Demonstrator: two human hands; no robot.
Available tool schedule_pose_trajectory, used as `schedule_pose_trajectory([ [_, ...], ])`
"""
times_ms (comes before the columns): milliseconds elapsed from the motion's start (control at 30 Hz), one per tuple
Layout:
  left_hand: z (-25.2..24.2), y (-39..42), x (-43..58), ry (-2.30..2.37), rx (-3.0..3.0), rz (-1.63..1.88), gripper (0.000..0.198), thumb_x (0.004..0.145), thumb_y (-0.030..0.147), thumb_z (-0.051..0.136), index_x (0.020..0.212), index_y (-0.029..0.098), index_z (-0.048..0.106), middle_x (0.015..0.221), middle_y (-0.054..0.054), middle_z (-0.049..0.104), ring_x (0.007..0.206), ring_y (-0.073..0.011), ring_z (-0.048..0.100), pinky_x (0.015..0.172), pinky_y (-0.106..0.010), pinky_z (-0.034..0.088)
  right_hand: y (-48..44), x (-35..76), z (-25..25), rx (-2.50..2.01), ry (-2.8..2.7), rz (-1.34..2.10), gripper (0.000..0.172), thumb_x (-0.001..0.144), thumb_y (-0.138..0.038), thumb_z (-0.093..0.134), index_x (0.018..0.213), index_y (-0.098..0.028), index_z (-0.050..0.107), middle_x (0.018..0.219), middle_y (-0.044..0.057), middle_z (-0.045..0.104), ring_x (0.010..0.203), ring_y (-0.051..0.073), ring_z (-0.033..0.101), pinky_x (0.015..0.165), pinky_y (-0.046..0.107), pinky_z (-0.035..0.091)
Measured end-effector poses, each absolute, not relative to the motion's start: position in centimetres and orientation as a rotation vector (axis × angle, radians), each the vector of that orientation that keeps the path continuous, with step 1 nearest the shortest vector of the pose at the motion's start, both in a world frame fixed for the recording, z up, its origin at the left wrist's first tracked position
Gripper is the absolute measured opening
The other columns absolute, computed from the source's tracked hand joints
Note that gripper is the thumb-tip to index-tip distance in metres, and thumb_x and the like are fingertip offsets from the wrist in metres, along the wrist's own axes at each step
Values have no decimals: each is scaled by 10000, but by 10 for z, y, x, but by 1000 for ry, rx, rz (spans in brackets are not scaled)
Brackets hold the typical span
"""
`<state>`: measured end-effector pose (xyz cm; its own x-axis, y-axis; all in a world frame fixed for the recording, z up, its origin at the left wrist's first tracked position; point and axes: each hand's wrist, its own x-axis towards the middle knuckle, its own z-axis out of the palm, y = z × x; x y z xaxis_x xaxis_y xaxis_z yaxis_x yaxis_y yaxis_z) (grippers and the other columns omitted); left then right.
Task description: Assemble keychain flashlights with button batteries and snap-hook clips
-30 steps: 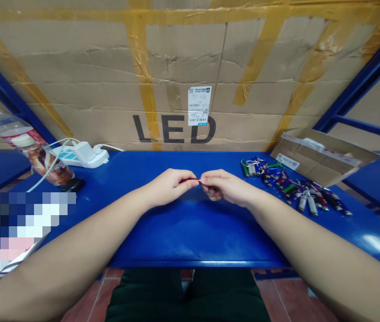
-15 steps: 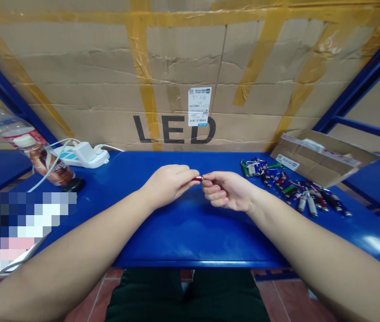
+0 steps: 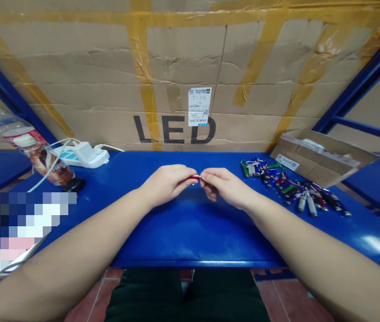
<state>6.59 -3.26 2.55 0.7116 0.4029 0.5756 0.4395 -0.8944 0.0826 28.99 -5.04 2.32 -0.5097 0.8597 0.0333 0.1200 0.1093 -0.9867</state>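
Note:
Over the middle of the blue table, my left hand pinches a small red cylinder between thumb and fingers. The fingertips of my right hand are closed on the cylinder's right end, where a little metal shows. Most of the cylinder is hidden by the fingers. To the right of my right hand lies a loose pile of small metallic cylinders in blue, red, green and silver, several with cords or clips.
An open cardboard box stands behind the pile. At the left are two bottles, a white power strip with cables, and a pixelated area. A large taped carton stands behind the table.
My right hand has turned, its palm now facing down more and its curled fingers less visible. More of the red cylinder shows between the hands, shifted slightly left.

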Motion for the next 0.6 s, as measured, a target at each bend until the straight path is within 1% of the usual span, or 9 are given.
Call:
schedule_pose_trajectory([
  [67,26,-32,65,-661,-2819,-932,282,1087,345,458,1093,172,681,872,-47,734,782,-167,688,708,-264,516,-52,288,25,-885,-1481,1833,337,943,-448,606,737,-191,535,543,-69,398,441,77,322,446,213,312],
  [133,26,-32,65,-624,-2790,-938,287,1091,347,450,1087,167,673,838,-44,716,746,-160,666,683,-262,502,-53,287,28,-837,-1302,2036,326,940,-386,614,705,-185,510,528,-82,347,435,58,239,412,179,259],
  [233,26,-32,65,-563,-2736,-950,290,1094,345,447,1087,156,666,810,-49,701,713,-157,642,665,-264,489,-53,289,33,-836,-1161,2169,345,979,-322,533,668,-183,477,510,-91,287,428,54,167,380,155,210],
  [333,25,-32,67,-527,-2667,-943,301,1095,340,444,1087,143,672,785,-55,686,690,-160,624,651,-272,482,-51,290,34,-854,-1118,2221,376,1008,-307,453,650,-191,448,498,-96,255,418,57,125,364,157,189],
  [400,25,-33,67,-541,-2654,-931,305,1092,339,449,1087,141,680,772,-55,677,686,-164,620,647,-278,479,-51,289,32,-868,-1161,2195,375,1006,-320,453,652,-200,428,499,-100,245,418,59,118,367,164,184],
  [467,24,-33,68,-592,-2713,-932,287,1084,327,468,1099,143,687,801,-59,690,718,-169,636,670,-281,490,-51,288,28,-882,-1287,2070,355,996,-341,481,672,-206,425,514,-96,266,425,63,163,390,174,212],
  [533,24,-32,68,-705,-2830,-988,245,1064,312,513,1100,153,695,879,-65,724,780,-170,666,711,-279,508,-50,289,25,-900,-1509,1822,332,998,-371,489,711,-209,452,545,-82,323,450,77,255,434,196,273],
  [600,24,-32,69,-890,-2961,-1097,218,1029,333,573,1066,168,711,942,-61,752,817,-169,689,729,-271,522,-48,292,22,-922,-1815,1430,323,1016,-390,463,754,-205,493,604,-49,418,515,102,365,510,233,344],
])
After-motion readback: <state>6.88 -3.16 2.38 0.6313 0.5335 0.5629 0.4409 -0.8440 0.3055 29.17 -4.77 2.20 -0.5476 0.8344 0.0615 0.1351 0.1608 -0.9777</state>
